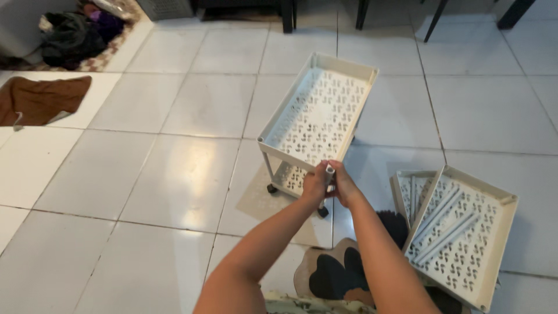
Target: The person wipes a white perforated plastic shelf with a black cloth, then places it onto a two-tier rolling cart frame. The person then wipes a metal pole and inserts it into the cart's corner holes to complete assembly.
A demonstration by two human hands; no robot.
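1. Two cloth heaps lie far left on the floor (174, 192): a brown cloth (43, 99) spread flat, and a dark pile (72, 35) beyond it, both well apart from the hands.
2. Centre, a white perforated tray (317, 113) stands on short legs with small dark wheels, a second shelf showing beneath it. Its long axis runs away from the person, tilted slightly to the right.
3. At the tray's near right corner, a short white tube (329, 173) stands roughly upright. The left hand (315, 185) wraps it from the left and the right hand (346, 186) closes on it from the right, fingers curled narrow around it. Both hands sit equally near, touching each other, with the tray lying directly ahead of them.
4. Lower right, more trays (459, 235) lean stacked and tilted, with several long white tubes (444, 224) lying inside the top one, near the right forearm.
5. A dark patterned mat (334, 273) lies beneath the forearms.
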